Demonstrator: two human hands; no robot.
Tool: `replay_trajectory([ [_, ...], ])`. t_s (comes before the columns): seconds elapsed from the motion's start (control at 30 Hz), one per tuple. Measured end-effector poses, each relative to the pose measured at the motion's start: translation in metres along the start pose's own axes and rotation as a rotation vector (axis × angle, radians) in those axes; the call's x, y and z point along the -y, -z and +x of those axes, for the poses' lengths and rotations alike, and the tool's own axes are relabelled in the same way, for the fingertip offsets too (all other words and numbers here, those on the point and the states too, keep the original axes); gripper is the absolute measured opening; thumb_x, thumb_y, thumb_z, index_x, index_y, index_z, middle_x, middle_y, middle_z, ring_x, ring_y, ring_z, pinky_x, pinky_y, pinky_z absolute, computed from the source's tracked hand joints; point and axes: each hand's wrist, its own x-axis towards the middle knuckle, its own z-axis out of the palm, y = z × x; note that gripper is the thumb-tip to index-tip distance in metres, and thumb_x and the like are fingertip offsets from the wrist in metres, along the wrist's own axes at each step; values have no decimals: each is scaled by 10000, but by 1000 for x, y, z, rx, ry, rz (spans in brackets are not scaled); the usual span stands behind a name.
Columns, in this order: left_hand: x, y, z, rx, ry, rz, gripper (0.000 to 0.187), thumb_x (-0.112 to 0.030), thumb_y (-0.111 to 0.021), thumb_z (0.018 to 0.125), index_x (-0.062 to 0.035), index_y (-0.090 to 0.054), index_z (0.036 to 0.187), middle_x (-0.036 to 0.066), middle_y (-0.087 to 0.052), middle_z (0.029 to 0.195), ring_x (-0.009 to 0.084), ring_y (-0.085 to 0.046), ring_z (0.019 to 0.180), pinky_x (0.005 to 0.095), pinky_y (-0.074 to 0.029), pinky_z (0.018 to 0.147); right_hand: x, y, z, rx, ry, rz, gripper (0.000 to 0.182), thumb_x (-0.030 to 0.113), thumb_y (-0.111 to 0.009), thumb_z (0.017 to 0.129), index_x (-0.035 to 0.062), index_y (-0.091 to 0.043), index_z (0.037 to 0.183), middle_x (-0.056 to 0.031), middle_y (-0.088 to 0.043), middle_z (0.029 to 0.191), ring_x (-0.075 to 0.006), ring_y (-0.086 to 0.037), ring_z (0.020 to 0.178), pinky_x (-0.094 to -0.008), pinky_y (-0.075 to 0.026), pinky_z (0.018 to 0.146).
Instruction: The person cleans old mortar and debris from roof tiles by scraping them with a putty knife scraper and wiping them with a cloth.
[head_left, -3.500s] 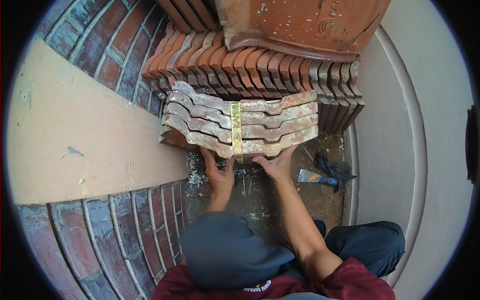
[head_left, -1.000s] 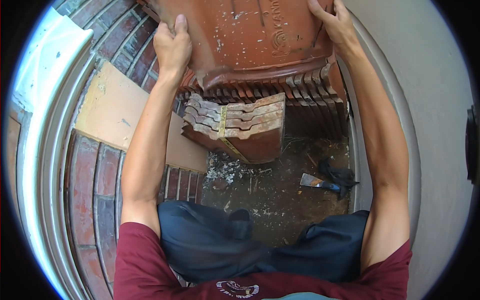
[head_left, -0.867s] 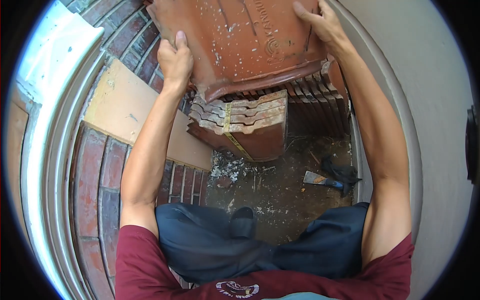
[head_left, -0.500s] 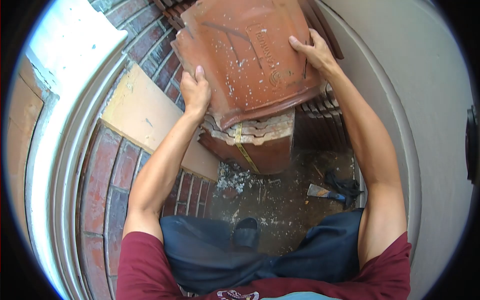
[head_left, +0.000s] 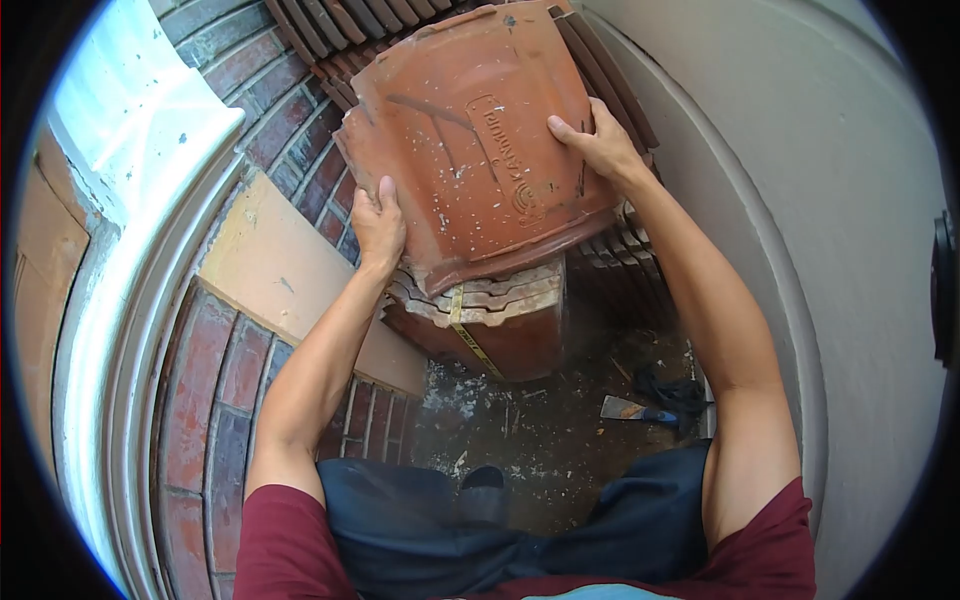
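Observation:
A flat orange-brown clay roof tile (head_left: 470,150) with raised lettering and white paint specks fills the upper middle of the head view. My left hand (head_left: 380,225) grips its left edge, thumb on the near face. On the opposite edge, my right hand (head_left: 603,145) is closed with the thumb on top and the fingers hidden behind. Under the tile's lower edge stands a strapped bundle of roof tiles (head_left: 520,340), bound with a yellow band (head_left: 470,340). The held tile overlaps the top of this bundle in the view.
More tiles (head_left: 625,275) stand in a row at right behind the bundle, with others (head_left: 350,25) at the back. A scraper (head_left: 638,410) and a dark cloth (head_left: 675,395) lie on the debris-strewn floor. Brick wall (head_left: 215,370) closes the left, a grey wall (head_left: 760,180) the right.
The tile and both hands appear slightly lower and further left in view. The bundle and floor shift the same way, as the camera has tilted. Both hands keep their grip.

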Motion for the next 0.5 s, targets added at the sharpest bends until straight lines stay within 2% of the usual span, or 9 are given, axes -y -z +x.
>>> replay_trajectory([
  [0.1, -17, -3, -5, 9, 41, -158, 379, -228, -656, 1007, 70, -579, 1229, 154, -719, 1115, 205, -674, 991, 337, -512, 924, 1, 4, -5, 16, -13, -9, 907, 556, -771, 810, -42, -466, 1420, -280, -620, 1321, -359, -619, 1242, -431, -475, 1069],
  [0.2, -10, 2, -2, -10, 35, 32, 381, -235, -663, 1002, 62, -584, 1226, 153, -720, 1104, 204, -675, 987, 338, -513, 922, 1, 4, -7, 13, 15, -29, 913, 552, -785, 800, -44, -468, 1414, -278, -622, 1317, -359, -620, 1240, -434, -475, 1070],
  [0.3, -17, -3, -6, -55, -6, -97, 363, -254, -681, 986, 59, -613, 1158, 168, -726, 1055, 222, -681, 956, 352, -520, 883, -7, 0, -10, -35, 69, -43, 921, 539, -801, 788, -45, -467, 1416, -270, -626, 1310, -353, -621, 1234, -430, -477, 1069],
  [0.4, -12, 1, -1, -63, -30, 76, 365, -271, -694, 973, 60, -623, 1111, 169, -725, 981, 232, -678, 884, 359, -523, 822, -2, -1, -11, -22, 69, -13, 915, 529, -807, 785, -45, -474, 1415, -263, -630, 1304, -347, -621, 1232, -426, -478, 1068],
  [0.43, -3, 1, 4, -52, -27, 49, 370, -282, -698, 970, 63, -624, 1084, 159, -717, 930, 225, -663, 822, 358, -519, 773, -2, -2, -12, -18, 61, -3, 909, 529, -806, 785, -44, -480, 1411, -261, -631, 1303, -345, -622, 1231, -425, -478, 1067],
  [0.5, 8, 0, 10, -56, -48, 50, 368, -288, -703, 964, 61, -626, 1056, 157, -710, 910, 223, -654, 799, 359, -517, 756, 0, -4, -12, -61, 73, -24, 862, 506, -809, 790, -39, -509, 1386, -247, -643, 1289, -329, -641, 1196, -415, -495, 1043],
])
